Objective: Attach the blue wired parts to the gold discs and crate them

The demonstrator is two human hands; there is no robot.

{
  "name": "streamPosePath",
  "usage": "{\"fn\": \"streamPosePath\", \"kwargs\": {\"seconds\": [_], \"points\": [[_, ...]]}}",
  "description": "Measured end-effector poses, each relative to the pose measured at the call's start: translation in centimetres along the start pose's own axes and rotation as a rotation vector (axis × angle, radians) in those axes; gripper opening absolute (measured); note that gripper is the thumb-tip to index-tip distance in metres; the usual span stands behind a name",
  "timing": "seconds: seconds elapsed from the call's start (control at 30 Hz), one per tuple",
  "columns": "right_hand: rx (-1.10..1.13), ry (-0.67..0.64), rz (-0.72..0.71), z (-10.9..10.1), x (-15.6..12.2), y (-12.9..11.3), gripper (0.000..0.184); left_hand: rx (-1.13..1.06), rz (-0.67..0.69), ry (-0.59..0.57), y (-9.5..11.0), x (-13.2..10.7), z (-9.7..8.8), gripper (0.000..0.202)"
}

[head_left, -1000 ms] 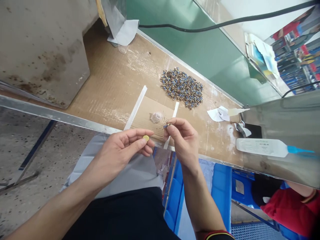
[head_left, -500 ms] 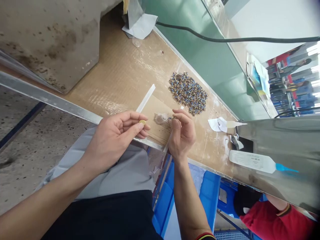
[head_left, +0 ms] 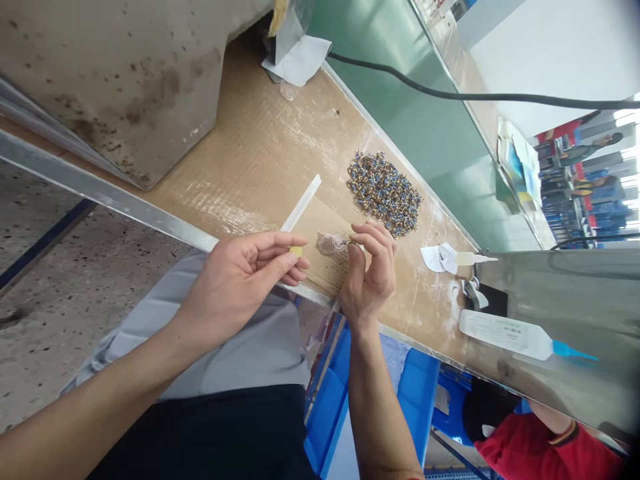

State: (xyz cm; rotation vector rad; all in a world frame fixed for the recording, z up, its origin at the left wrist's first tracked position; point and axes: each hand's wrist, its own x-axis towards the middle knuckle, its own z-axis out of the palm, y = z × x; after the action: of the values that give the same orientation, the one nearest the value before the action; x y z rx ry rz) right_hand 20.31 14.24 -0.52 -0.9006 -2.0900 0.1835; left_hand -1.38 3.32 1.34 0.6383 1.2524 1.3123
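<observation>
Left hand: pinched shut; a small yellow disc is held between thumb and fingertip, over the bench edge.
Right hand: fingertips are closed on a tiny blue-and-brass part, which is held at a clear puddle on the cardboard.
Beside: a white strip is laid on the bench.
Further out: a pile of like parts; a glue bottle well apart.
Progress: disc and part are not yet joined; whether the pile is finished cannot be told.

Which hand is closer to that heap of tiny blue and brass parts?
Right. The right hand sits just short of the heap, pinching a small part. The left hand holds a small yellow disc farther off, beyond the right hand.
</observation>
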Motion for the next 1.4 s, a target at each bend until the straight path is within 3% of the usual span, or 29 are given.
{"fn": "streamPosePath", "kwargs": {"seconds": [0.5, 0.9, 1.4], "points": [[-0.001, -0.021, 0.034, -0.04, -0.07, -0.09, 0.018, 0.021, -0.049, -0.049, 0.59, -0.03, -0.21, 0.03], [-0.001, 0.079, 0.072, -0.09, -0.42, -0.19, 0.018, 0.002, -0.051, -0.064, 0.11, 0.07, -0.4, 0.032], [-0.061, 0.072, 0.073, -0.24, -0.75, -0.09, 0.017, 0.07, -0.062, -0.046, 0.33, 0.1, -0.3, 0.031]]}}
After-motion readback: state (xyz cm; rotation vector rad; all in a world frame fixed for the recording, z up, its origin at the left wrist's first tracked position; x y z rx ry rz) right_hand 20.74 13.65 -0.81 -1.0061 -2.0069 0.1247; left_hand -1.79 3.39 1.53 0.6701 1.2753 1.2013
